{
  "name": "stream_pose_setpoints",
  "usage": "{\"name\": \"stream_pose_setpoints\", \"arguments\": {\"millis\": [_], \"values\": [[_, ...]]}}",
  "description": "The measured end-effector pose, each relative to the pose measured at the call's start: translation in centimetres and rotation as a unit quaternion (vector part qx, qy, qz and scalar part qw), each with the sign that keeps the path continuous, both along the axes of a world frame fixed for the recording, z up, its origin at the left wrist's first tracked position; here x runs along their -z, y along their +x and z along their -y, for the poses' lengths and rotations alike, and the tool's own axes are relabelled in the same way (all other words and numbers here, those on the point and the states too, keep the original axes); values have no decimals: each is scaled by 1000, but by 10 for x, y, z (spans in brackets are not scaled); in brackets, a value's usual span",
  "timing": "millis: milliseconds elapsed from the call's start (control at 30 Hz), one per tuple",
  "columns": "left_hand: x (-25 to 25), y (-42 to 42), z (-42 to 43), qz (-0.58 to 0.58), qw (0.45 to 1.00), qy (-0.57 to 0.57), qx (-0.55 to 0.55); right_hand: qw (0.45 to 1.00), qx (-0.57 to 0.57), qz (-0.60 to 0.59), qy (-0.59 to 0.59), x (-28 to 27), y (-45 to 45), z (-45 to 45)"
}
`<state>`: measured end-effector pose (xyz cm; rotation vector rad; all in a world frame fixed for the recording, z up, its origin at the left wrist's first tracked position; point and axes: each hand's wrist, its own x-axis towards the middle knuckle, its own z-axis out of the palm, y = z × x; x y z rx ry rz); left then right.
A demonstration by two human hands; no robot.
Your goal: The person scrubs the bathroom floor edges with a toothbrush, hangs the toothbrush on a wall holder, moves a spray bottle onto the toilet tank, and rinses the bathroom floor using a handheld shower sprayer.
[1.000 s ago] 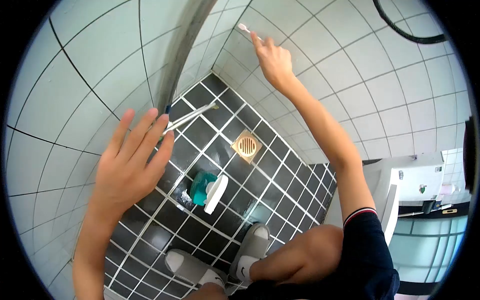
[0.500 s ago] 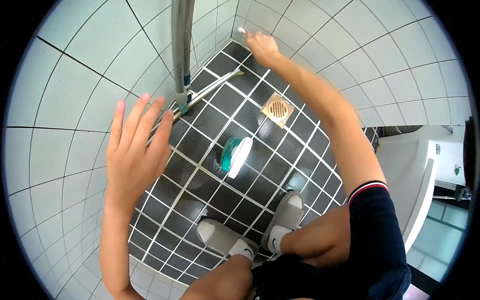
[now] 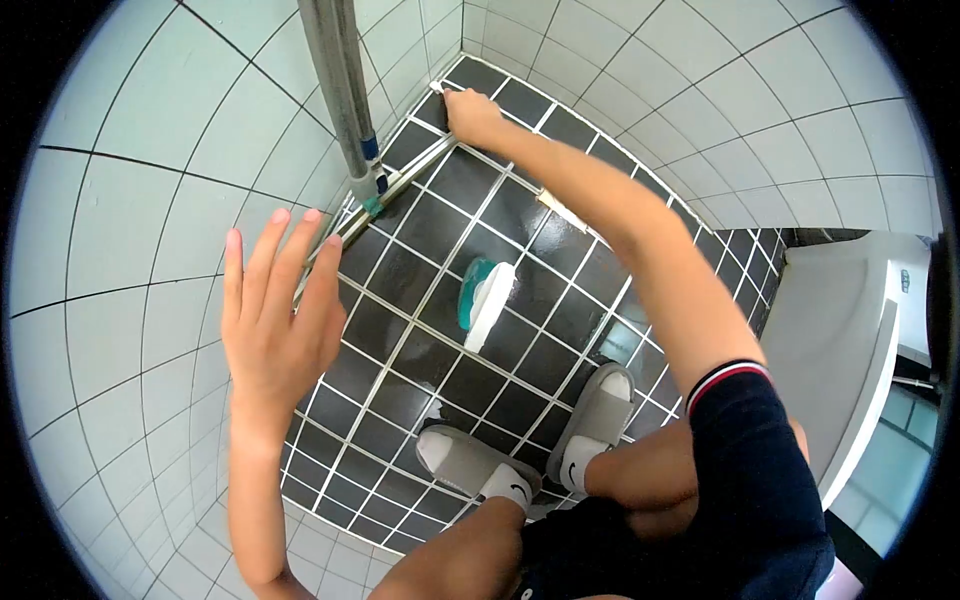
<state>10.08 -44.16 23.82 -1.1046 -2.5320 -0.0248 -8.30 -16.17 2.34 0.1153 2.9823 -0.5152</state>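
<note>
My right hand is closed on a small white brush, whose head shows just past my fingers, low by the left wall near the far corner. Most of the handle is hidden by the hand. My left hand is raised with its fingers spread and holds nothing, in front of the light tiled wall. A white and teal scrub brush rests on the dark floor tiles between the hands and my feet.
Grey poles stand by the left wall, above a metal floor track. My right forearm partly covers a floor drain. Grey slippers are at the bottom. A white fixture stands at the right.
My right hand has moved down and left with the small brush, from the right wall to beside the left wall at floor level. My left hand stays raised and spread. The view has shifted.
</note>
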Motion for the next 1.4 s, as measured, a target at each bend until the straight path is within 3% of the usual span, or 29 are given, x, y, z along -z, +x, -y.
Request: {"name": "stream_pose_setpoints", "arguments": {"millis": [67,133,233,300,333,400,500,600,767,867,933,1033,1200,1400], "values": [[-2,1,-2,2,1000,7,-5,995,-57,12,80,-9,-4,-26],[-1,2,-4,3,1000,-1,-3,998,11,1,66,-1,-11,-51],[-4,1,-6,12,1000,9,8,996,-51,4,70,5,-6,-53],[-4,2,-9,28,999,32,19,976,-189,8,105,-11,-1,-43],[-2,2,-9,25,1000,6,8,977,-183,12,105,-9,0,-41],[-1,-3,-11,18,1000,-13,20,998,-23,8,54,0,-6,-46],[5,0,-12,6,1000,-1,2,990,-67,-35,120,-9,17,-75],[10,4,-14,-9,1000,20,-16,917,-250,-49,308,-59,61,-132],[15,-6,-35,-22,997,71,-13,852,-299,8,429,-96,101,-217],[11,-8,-62,-13,996,89,3,875,-263,-6,407,-79,124,-213],[9,-7,-81,-3,995,101,23,916,-182,38,356,-58,136,-204],[6,-4,-100,12,994,91,50,919,-143,40,365,-24,180,-216],[1,-3,-104,26,994,85,69,940,-56,71,328,-20,258,-255],[-25,5,-89,-17,992,110,57,918,-34,91,386,-12,325,-299]]}}
